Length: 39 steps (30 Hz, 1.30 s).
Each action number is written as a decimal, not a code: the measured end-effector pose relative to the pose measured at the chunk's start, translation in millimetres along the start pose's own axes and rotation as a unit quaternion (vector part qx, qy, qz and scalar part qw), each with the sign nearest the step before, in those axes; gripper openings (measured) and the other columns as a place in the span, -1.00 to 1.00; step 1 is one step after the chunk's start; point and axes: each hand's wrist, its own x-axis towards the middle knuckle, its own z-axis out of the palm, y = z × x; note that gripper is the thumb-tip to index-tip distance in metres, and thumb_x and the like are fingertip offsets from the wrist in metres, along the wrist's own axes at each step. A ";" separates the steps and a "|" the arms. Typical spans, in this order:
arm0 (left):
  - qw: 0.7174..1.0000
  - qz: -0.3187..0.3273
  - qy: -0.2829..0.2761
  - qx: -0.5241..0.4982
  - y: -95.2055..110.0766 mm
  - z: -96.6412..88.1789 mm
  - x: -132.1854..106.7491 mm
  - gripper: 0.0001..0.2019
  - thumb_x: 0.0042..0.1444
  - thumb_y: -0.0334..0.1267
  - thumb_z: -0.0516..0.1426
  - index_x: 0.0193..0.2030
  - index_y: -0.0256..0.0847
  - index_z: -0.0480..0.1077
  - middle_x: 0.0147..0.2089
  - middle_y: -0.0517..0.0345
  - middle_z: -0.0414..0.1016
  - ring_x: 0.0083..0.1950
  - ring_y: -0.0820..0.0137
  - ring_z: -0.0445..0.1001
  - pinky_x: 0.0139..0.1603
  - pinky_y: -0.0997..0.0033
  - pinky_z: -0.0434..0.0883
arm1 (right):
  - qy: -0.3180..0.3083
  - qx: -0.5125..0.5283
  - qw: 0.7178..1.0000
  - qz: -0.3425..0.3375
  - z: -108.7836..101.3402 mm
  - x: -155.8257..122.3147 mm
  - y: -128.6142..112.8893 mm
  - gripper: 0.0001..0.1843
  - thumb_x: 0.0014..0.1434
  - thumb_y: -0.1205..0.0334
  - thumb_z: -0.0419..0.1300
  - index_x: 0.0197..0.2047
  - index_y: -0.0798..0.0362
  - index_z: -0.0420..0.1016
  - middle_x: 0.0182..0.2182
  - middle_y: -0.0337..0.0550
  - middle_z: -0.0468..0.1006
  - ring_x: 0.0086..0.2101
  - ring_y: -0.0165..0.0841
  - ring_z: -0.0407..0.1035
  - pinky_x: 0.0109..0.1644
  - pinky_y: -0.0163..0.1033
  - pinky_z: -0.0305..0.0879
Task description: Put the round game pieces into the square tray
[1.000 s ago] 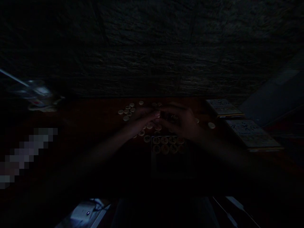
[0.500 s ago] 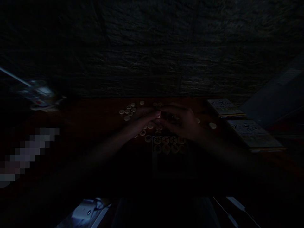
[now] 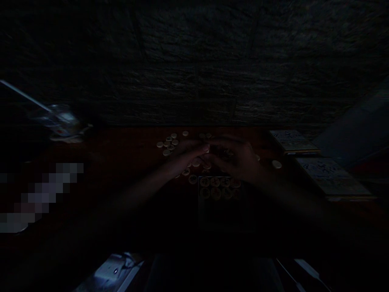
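In the dim head view my left hand (image 3: pixel 190 156) and my right hand (image 3: pixel 232 156) meet at their fingertips above the table. The fingers of both are bent inward and pressed together. A small pale spot shows between the fingertips; whether it is a piece or a nail is too dark to tell. Round Chinese chess pieces (image 3: pixel 167 144) lie loose beyond and beside my left hand, and others lie under both hands, partly hidden. Just below the hands, a shallow square tray (image 3: pixel 220 213) holds two rows of flat Chinese chess pieces (image 3: pixel 215 181) with dark characters.
Two flat boxes (image 3: pixel 332 176) with printed lids lie at the right, near a single pale piece (image 3: pixel 276 164). A clear cup with a straw (image 3: pixel 65 119) stands at the back left. A stone wall (image 3: pixel 194 81) closes off the table's (image 3: pixel 130 142) far side.
The view has swung slightly, so everything sits a little further right in the picture. My hands stay joined at the fingertips in nearly the same pose.
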 end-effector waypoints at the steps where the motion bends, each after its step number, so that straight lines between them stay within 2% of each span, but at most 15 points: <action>1: 1.000 -0.003 0.002 0.002 0.0 -0.4 -0.2 -0.66 0.14 -0.03 0.31 -0.25 -0.34 0.53 -0.36 0.02 0.63 -0.39 0.34 0.63 -0.33 0.39 0.58 | -0.002 0.000 1.000 -0.001 0.1 0.1 0.4 -0.75 0.29 0.19 0.32 0.03 0.02 0.60 -0.12 -0.06 0.66 -0.14 -0.26 0.56 -0.07 -0.17 0.48; 7: 1.000 -0.001 0.005 -0.003 -0.2 -0.9 -0.3 -0.66 0.10 -0.03 0.34 -0.23 -0.34 0.53 -0.36 0.05 0.62 -0.39 0.35 0.64 -0.32 0.40 0.59 | -0.013 -0.007 1.000 -0.004 0.8 0.6 0.6 -0.79 0.32 0.17 0.28 -0.01 0.01 0.61 -0.15 -0.08 0.67 -0.17 -0.26 0.57 -0.11 -0.17 0.49; 12: 1.000 0.002 -0.003 -0.010 -1.6 -1.7 1.2 -0.60 0.13 0.05 0.31 -0.25 -0.34 0.53 -0.35 -0.02 0.64 -0.39 0.31 0.64 -0.32 0.36 0.60 | 0.003 -0.004 1.000 -0.009 -0.1 0.2 0.1 -0.72 0.28 0.17 0.33 0.05 0.00 0.59 -0.08 -0.03 0.66 -0.13 -0.23 0.57 -0.07 -0.14 0.50; 15: 1.000 0.002 -0.007 0.000 -2.3 -2.7 1.6 -0.63 0.14 0.01 0.31 -0.24 -0.35 0.53 -0.34 -0.03 0.64 -0.37 0.31 0.65 -0.30 0.35 0.61 | 0.001 -0.001 1.000 -0.017 -1.0 0.5 0.9 -0.71 0.29 0.20 0.31 0.08 0.00 0.59 -0.04 -0.01 0.66 -0.08 -0.21 0.57 -0.04 -0.12 0.50; 22: 1.000 0.001 -0.001 -0.011 -0.7 -2.6 -0.9 -0.68 0.13 -0.07 0.34 -0.19 -0.34 0.53 -0.32 0.01 0.64 -0.36 0.33 0.64 -0.29 0.37 0.60 | -0.010 -0.006 1.000 0.013 -0.8 1.3 0.9 -0.74 0.32 0.11 0.29 0.02 -0.01 0.63 -0.11 -0.05 0.66 -0.14 -0.24 0.57 -0.08 -0.15 0.49; 30: 1.000 0.001 -0.005 -0.026 1.4 -0.3 0.4 -0.66 0.14 -0.05 0.33 -0.21 -0.35 0.55 -0.28 -0.04 0.65 -0.34 0.34 0.64 -0.29 0.39 0.61 | -0.001 -0.009 1.000 -0.005 -0.9 -0.7 2.1 -0.68 0.27 0.23 0.31 0.10 0.00 0.59 -0.03 -0.02 0.65 -0.09 -0.23 0.56 -0.04 -0.13 0.49; 36: 1.000 -0.006 0.009 -0.013 1.5 0.3 -1.1 -0.68 0.12 -0.13 0.35 -0.12 -0.36 0.57 -0.24 -0.03 0.64 -0.31 0.33 0.64 -0.25 0.35 0.62 | -0.009 -0.002 1.000 0.003 0.1 -1.2 3.1 -0.69 0.28 0.20 0.32 0.09 -0.04 0.61 -0.01 -0.03 0.64 -0.05 -0.22 0.55 -0.01 -0.10 0.49; 39: 1.000 0.004 0.002 -0.020 1.1 -0.1 -0.2 -0.69 0.12 -0.11 0.34 -0.15 -0.35 0.58 -0.26 -0.02 0.65 -0.34 0.35 0.64 -0.28 0.37 0.61 | -0.004 0.000 1.000 -0.002 0.0 -0.9 2.2 -0.69 0.28 0.23 0.32 0.09 -0.05 0.61 -0.01 -0.04 0.64 -0.05 -0.22 0.55 -0.01 -0.10 0.50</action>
